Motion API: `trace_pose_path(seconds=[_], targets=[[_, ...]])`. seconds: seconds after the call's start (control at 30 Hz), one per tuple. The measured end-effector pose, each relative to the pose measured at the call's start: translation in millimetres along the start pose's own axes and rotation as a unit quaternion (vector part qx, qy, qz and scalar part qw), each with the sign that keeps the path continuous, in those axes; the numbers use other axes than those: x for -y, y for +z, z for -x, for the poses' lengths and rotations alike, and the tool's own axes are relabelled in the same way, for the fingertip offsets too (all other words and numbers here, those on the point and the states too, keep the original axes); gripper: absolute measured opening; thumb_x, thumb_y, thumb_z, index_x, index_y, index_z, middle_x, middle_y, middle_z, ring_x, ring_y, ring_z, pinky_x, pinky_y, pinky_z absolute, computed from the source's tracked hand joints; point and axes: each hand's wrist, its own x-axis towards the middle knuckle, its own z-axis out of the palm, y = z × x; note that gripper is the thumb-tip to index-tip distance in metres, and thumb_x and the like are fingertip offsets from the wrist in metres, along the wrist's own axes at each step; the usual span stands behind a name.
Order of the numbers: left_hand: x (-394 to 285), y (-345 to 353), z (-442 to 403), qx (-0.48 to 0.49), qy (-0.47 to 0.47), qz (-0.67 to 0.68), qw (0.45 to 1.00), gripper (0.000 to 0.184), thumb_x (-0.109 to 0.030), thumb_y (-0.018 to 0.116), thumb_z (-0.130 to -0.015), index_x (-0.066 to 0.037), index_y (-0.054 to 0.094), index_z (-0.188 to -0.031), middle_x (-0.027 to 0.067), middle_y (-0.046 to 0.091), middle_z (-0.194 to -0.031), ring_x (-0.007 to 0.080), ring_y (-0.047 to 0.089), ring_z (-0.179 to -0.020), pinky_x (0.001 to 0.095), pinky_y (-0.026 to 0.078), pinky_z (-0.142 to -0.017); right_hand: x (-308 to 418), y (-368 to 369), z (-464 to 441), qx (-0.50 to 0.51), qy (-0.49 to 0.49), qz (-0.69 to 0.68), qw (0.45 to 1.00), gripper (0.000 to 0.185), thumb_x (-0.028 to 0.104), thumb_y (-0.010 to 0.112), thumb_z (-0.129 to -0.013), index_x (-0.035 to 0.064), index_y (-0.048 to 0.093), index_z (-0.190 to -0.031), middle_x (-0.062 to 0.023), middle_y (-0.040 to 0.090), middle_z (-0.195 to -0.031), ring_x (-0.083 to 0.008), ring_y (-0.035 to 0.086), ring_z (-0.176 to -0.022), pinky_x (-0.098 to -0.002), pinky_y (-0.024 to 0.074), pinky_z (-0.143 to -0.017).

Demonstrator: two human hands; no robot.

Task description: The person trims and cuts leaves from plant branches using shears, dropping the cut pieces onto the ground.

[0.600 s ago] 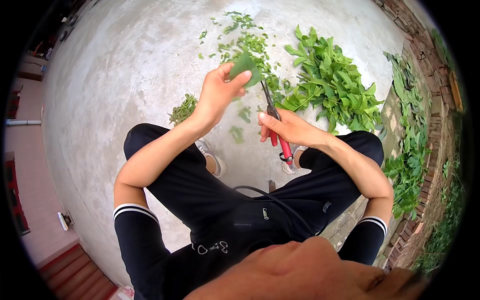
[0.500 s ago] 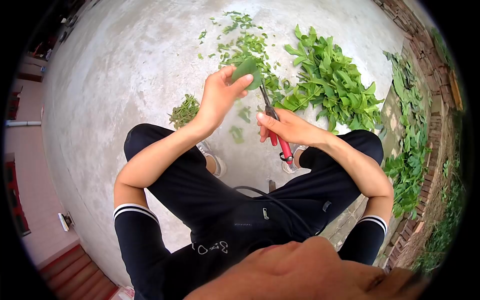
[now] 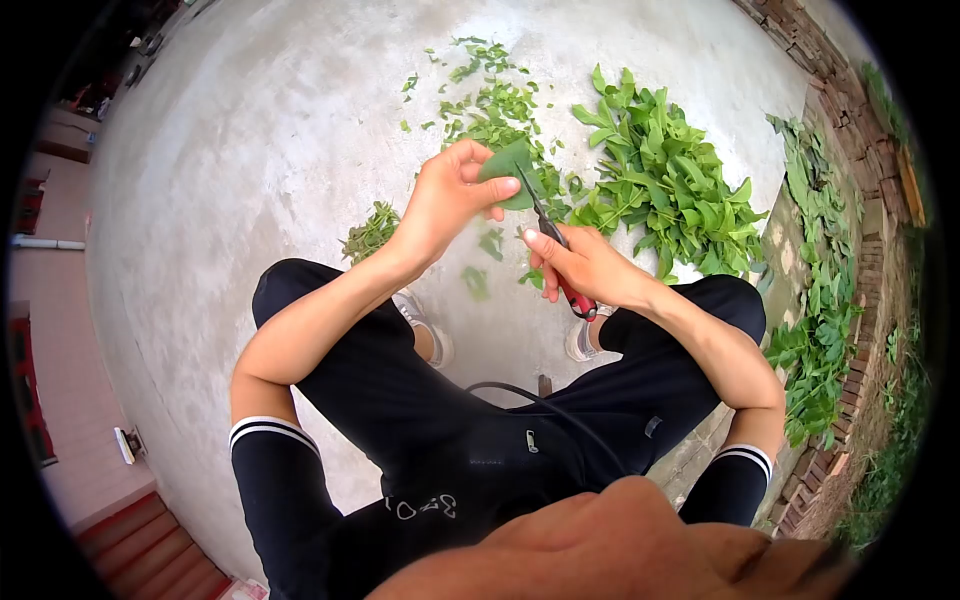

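My left hand (image 3: 448,200) pinches a broad green leaf (image 3: 510,168) between thumb and fingers, holding it above the concrete. My right hand (image 3: 585,265) is wrapped round red-handled pruning shears (image 3: 577,300), whose narrow dark blades point up toward the leaf. The blade tips are at the leaf's right edge; whether they bite into it is hard to tell. Below and beyond the hands lie scattered cut leaf pieces (image 3: 500,110). To the right of them spreads a large heap of leafy green stems (image 3: 670,180).
A small pile of thin green stalks (image 3: 371,230) lies left of my left forearm. My knees and shoes (image 3: 430,340) frame the concrete floor (image 3: 250,150). Along the right edge run more leaves (image 3: 825,260) and stacked bricks (image 3: 870,120). Reddish steps (image 3: 160,550) stand at lower left.
Both hands and the leaf sit slightly lower and further right in view. The shears' red handles, spread apart before, are now closer together in my right hand.
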Motion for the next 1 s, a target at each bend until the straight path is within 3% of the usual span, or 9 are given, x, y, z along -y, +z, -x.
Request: trace_pose_path(seconds=[0.1,0.2,0.37,0.43,0.6,0.7,0.73,0.77,1.0], targets=[[-0.6,3.4,2.0,0.027,-0.021,-0.023,0.999,0.021,-0.008,0.075,-0.092,-0.004,0.057,-0.103,0.0042,0.07,-0.085,0.0093,0.058,-0.064,0.0241,0.047,-0.063,-7.6,7.4,-6.8,-0.065,-0.112,0.06,0.99,0.06,0.054,0.051,-0.102,-0.0026,0.061,-0.084,-0.0101,0.065,-0.066,-0.016,0.059,-0.046,-0.0304,0.0457,-0.044],[6.4,7.0,5.3,0.036,-0.038,-0.015,0.998,0.023,-0.009,0.076,-0.091,-0.005,0.056,-0.102,0.0026,0.069,-0.083,0.0081,0.057,-0.063,0.023,0.045,-0.06,11.2,-1.7,2.4,0.001,0.008,0.074,0.997,0.06,0.053,0.047,-0.105,-0.0004,0.059,-0.08,-0.0074,0.058,-0.06,-0.015,0.059,-0.052,-0.0313,0.0509,-0.053],[-1.3,-0.2,0.5,0.01,-0.049,-0.008,0.999,0.025,-0.012,0.078,-0.09,-0.005,0.057,-0.102,0.0004,0.068,-0.08,0.0054,0.051,-0.06,0.021,0.041,-0.058,0.1,-5.1,-4.4,-0.068,0.059,-0.093,0.992,0.06,0.053,0.046,-0.105,0.0007,0.055,-0.078,-0.0043,0.051,-0.058,-0.0144,0.055,-0.048,-0.035,0.0562,-0.052],[-6.7,0.5,2.6,-0.001,-0.047,-0.002,0.999,0.022,-0.012,0.075,-0.092,-0.006,0.057,-0.103,0.0011,0.069,-0.085,0.0055,0.053,-0.067,0.0215,0.043,-0.063,-2.3,-13.2,-6.8,-0.095,0.068,-0.155,0.981,0.059,0.053,0.045,-0.105,0.0003,0.055,-0.08,-0.0048,0.052,-0.059,-0.0146,0.054,-0.047,-0.0343,0.0557,-0.051],[-3.3,-4.7,-5.7,-0.049,0.008,0.068,0.996,0.013,-0.009,0.066,-0.099,-0.004,0.056,-0.104,0.001,0.061,-0.086,0.0063,0.049,-0.069,0.0228,0.042,-0.064,-9.7,-8.5,-4.4,-0.02,0.02,-0.036,0.999,0.057,0.054,0.046,-0.105,0.0021,0.058,-0.085,-0.0083,0.063,-0.078,-0.0145,0.06,-0.065,-0.029,0.0496,-0.061],[2.9,-7.0,-9.1,-0.062,0.051,0.089,0.993,0.008,-0.006,0.06,-0.102,-0.002,0.055,-0.106,0.0035,0.059,-0.094,0.0084,0.05,-0.073,0.0252,0.044,-0.068,-8.8,-0.6,-1.9,0.019,-0.003,0.016,1.0,0.054,0.053,0.047,-0.105,0.0032,0.058,-0.086,-0.008,0.064,-0.078,-0.0139,0.059,-0.064,-0.0293,0.0491,-0.06],[3.9,-5.8,-9.3,-0.058,0.062,0.081,0.993,0.008,-0.005,0.059,-0.102,-0.002,0.055,-0.107,0.0043,0.059,-0.096,0.0092,0.051,-0.073,0.0259,0.045,-0.069,-11.3,0.0,-2.1,0.025,0.006,-0.016,1.0,0.06,0.06,0.057,-0.097,0.0002,0.062,-0.093,-0.0081,0.065,-0.077,-0.015,0.059,-0.068,-0.0317,0.0489,-0.064],[3.7,-5.2,-9.3,-0.052,0.072,0.073,0.993,0.008,-0.005,0.058,-0.102,-0.001,0.055,-0.108,0.0052,0.059,-0.098,0.01,0.052,-0.074,0.0265,0.046,-0.07,-10.3,1.0,-2.5,0.022,0.001,-0.002,1.0,0.057,0.058,0.055,-0.099,0.0015,0.061,-0.091,-0.0079,0.064,-0.077,-0.0143,0.059,-0.068,-0.0306,0.0485,-0.063],[-4.6,2.4,4.3,0.015,0.043,0.023,0.999,0.023,-0.006,0.065,-0.098,0.0,0.054,-0.116,0.0067,0.061,-0.097,0.0137,0.063,-0.077,0.0277,0.05,-0.07,-7.8,3.9,-4.6,-0.014,-0.028,0.05,0.998,0.053,0.055,0.052,-0.102,0.0034,0.059,-0.092,-0.0073,0.064,-0.077,-0.0131,0.058,-0.065,-0.0282,0.048,-0.06]])
